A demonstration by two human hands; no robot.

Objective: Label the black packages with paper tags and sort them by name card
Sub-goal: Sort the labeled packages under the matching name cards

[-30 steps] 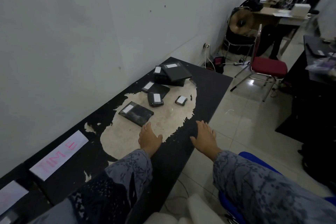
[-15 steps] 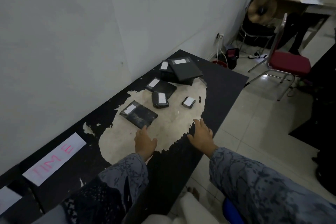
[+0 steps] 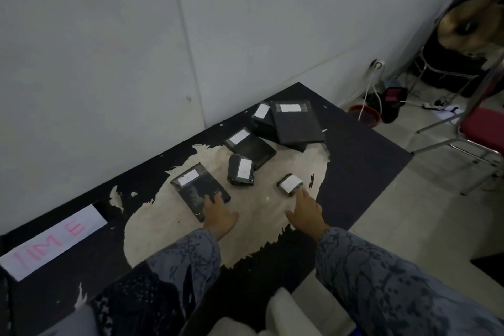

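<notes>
Head view: both hands now reached forward off the table's near edge since a moment ago, left hand [image 3: 218,215] laid with fingers spread loosely on the near corner of the flat tagged package [image 3: 200,190], right hand [image 3: 306,213] with fingertips apart and just touching the smallest tagged package [image 3: 290,184] — probably the start of picking up for sorting, nothing gripped yet. Beyond, four more black packages with white tags: a small one [image 3: 241,169], a flat one [image 3: 249,144] behind it, and a stacked pair [image 3: 297,123] near the wall. Name card [image 3: 54,240], lettered in pink, well apart to the left on the worn black table [image 3: 360,150]; nothing blocking either reach, red chair [image 3: 482,128] clear of the table.
</notes>
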